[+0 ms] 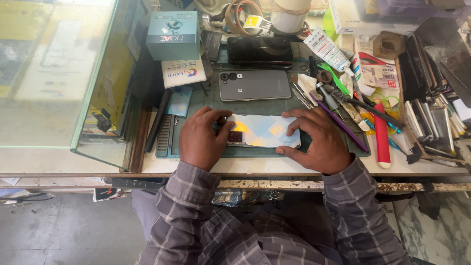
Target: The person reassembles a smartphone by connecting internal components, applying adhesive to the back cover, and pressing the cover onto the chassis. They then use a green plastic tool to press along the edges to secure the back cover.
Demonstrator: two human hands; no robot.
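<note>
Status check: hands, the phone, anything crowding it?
Left hand and right hand grip patterned phone, flat on green mat. Grey phone behind, apart. Tools close right.

The picture is bright, like daytime. Most light seems to come from the top, at twelve o'clock. The glass case [59, 73] at nine o'clock shines with a pale, milky glare, so what is inside looks washed out. The black phone [259, 50] near twelve o'clock has a shiny round reflection on its screen. The floor [73, 230] at seven o'clock is darker, and so is the space under the table edge [304, 185]. Soft shadows sit under both hands. The middle is sharp. The edges bend a little, like a fish-eye view, and the corners look slightly soft.
</note>
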